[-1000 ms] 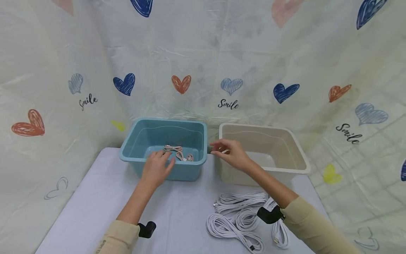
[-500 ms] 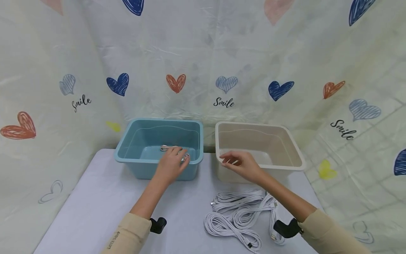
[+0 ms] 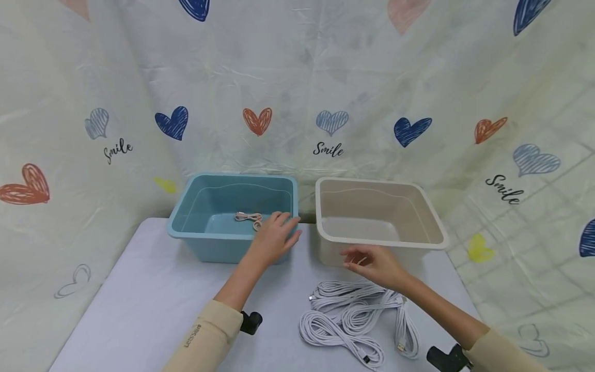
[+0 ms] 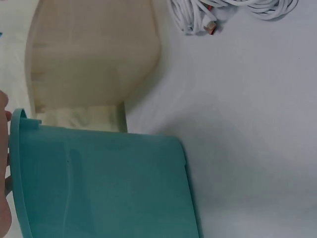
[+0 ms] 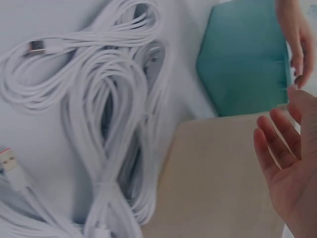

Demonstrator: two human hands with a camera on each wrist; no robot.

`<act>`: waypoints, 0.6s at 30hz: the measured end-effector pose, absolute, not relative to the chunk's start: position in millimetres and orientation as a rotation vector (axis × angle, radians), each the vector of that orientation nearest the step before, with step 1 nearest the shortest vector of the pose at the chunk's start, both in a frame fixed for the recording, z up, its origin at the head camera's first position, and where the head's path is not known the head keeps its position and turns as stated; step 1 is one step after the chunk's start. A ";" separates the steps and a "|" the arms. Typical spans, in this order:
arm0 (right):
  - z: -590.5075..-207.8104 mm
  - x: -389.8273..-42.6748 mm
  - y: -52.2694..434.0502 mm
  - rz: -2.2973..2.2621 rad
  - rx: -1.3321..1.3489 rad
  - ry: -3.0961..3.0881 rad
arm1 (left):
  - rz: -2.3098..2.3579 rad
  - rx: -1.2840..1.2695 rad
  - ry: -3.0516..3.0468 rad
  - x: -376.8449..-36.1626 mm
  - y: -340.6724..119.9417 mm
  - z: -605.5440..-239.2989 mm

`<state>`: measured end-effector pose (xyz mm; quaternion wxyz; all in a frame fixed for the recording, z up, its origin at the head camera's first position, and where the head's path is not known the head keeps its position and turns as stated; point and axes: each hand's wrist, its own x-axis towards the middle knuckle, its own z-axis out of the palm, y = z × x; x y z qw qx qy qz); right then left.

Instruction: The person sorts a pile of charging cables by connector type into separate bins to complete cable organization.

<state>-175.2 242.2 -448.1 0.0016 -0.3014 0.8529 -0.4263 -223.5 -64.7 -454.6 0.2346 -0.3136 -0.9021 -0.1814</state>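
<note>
My left hand (image 3: 274, 236) hovers over the right front corner of the blue bin (image 3: 209, 247), its fingers spread and nothing between them. Inside that bin lie small bundled beige-pink cables (image 3: 248, 216), partly hidden by this hand. Just in front of the beige bin (image 3: 423, 225) is my right hand (image 3: 378, 267), fingers loosely bent; the right wrist view shows its bare palm (image 5: 297, 183). Below it on the table lie several coiled white USB cables (image 3: 358, 315), one with its metal plug (image 5: 8, 159) showing in the right wrist view.
Both bins stand side by side at the back of the white-covered table (image 3: 135, 310), a narrow gap between them. Behind them hangs a curtain (image 3: 288, 77) printed with hearts. A black wrist camera (image 3: 251, 323) sits at the left cuff.
My left hand has moved right across the blue bin to its corner, uncovering some of the small cables. My right hand has drawn back from between the bins, rightward and nearer the white cables.
</note>
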 end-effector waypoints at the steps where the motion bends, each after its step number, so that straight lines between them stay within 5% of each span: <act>1: -452.0 -173.1 244.8 -1.335 -0.956 2.671 | -0.489 -0.873 -2.476 -224.9 -63.3 -455.5; 18: -505.5 -159.3 297.2 -1.338 -1.095 2.516 | -0.425 -1.032 -2.577 -242.2 -42.3 -455.6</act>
